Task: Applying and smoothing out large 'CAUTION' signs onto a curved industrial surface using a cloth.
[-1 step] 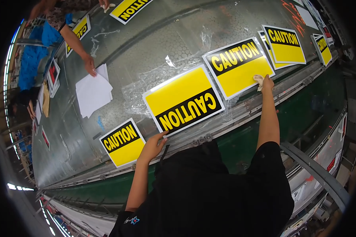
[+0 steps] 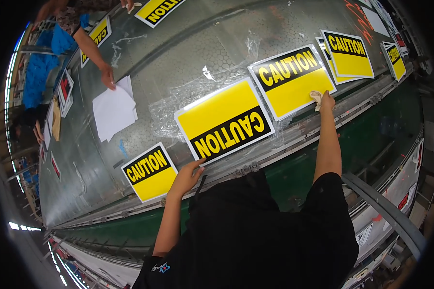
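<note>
My right hand [image 2: 327, 101] is closed on a crumpled off-white rag [image 2: 316, 98], pressed on the lower right part of a yellow and black sign [image 2: 287, 96]. To its left lies a second yellow and black sign [image 2: 222, 103], turned upside down. My left hand [image 2: 185, 179] touches that sign's lower left corner with outstretched fingertips, thumb apart. Left of this hand is a smaller sign [image 2: 159, 183] of the same colours, at the table's near edge. Clear plastic film [image 2: 166, 108] lies crinkled beside and partly beneath the upside-down sign.
The grey table [image 2: 130, 58] has a metal rail [image 2: 294, 139] along its near edge. More yellow signs [image 2: 349, 60] overlap at right. Across the table, another person's hand [image 2: 108, 77] touches a stack of white sheets [image 2: 113, 113]. Blue plastic [image 2: 38, 72] hangs at far left.
</note>
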Demonstrator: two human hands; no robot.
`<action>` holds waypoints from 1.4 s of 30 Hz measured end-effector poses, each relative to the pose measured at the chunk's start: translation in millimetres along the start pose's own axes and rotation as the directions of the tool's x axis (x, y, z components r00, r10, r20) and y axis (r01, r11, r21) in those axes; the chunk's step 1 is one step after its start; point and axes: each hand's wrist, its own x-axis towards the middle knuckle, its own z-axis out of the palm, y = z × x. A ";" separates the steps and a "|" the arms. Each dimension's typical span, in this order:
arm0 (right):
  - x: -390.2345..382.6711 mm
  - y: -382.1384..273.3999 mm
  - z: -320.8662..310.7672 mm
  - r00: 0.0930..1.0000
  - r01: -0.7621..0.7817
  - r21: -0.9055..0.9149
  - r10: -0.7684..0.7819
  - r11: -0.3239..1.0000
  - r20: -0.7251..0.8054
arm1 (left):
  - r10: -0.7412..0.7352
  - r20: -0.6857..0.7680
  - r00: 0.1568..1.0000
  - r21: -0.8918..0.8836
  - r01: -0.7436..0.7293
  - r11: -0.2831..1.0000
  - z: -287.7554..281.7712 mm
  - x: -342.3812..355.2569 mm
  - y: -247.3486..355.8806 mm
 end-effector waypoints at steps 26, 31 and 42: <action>-289.0 31.7 24.6 0.683 0.730 -0.437 -0.590 0.526 0.430 | -0.361 -0.415 0.835 -0.189 0.309 0.932 58.5 24.1 -71.1; -302.0 32.9 19.3 0.705 0.710 -0.446 -0.541 0.545 0.459 | -0.328 -0.386 0.862 -0.196 0.270 0.943 60.8 15.6 -92.7; -320.7 37.2 19.6 0.660 0.749 -0.354 -0.581 0.560 0.476 | -0.509 -0.108 0.854 -0.692 0.303 0.655 79.5 1.2 -101.6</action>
